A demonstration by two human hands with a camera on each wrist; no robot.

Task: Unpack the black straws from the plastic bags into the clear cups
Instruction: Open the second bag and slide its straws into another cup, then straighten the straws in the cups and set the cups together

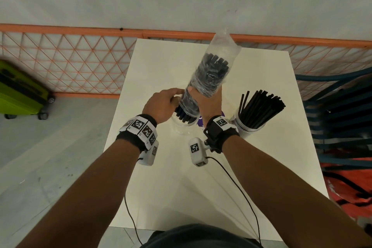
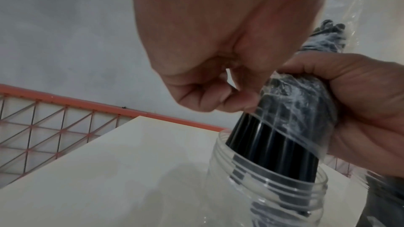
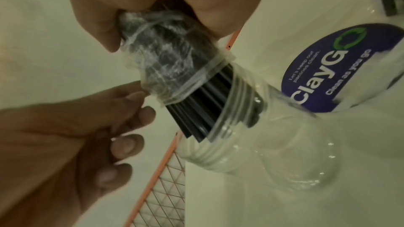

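A clear plastic bag [image 1: 211, 72] packed with black straws stands tilted over a clear cup [image 1: 181, 129] on the white table. My right hand [image 1: 203, 104] grips the bag around its lower part. The open end points down, and the bare straw ends [image 2: 273, 144] reach into the cup's ribbed mouth [image 2: 268, 189]. My left hand [image 1: 171, 98] is at the bag's left side, its fingers curled and pinching the plastic [image 3: 153, 68] near the open edge. The right wrist view shows the right hand [image 3: 164, 35], the left hand [image 3: 131, 118] and the cup [image 3: 262, 144].
A second clear cup [image 1: 249, 127], filled with loose black straws [image 1: 259, 106], stands just right of my right wrist. A purple round sticker [image 3: 341, 68] lies on the table [image 1: 181, 187] between the cups. An orange mesh fence [image 1: 80, 60], a green suitcase [image 1: 20, 90] and a blue chair [image 1: 342, 106] surround the table.
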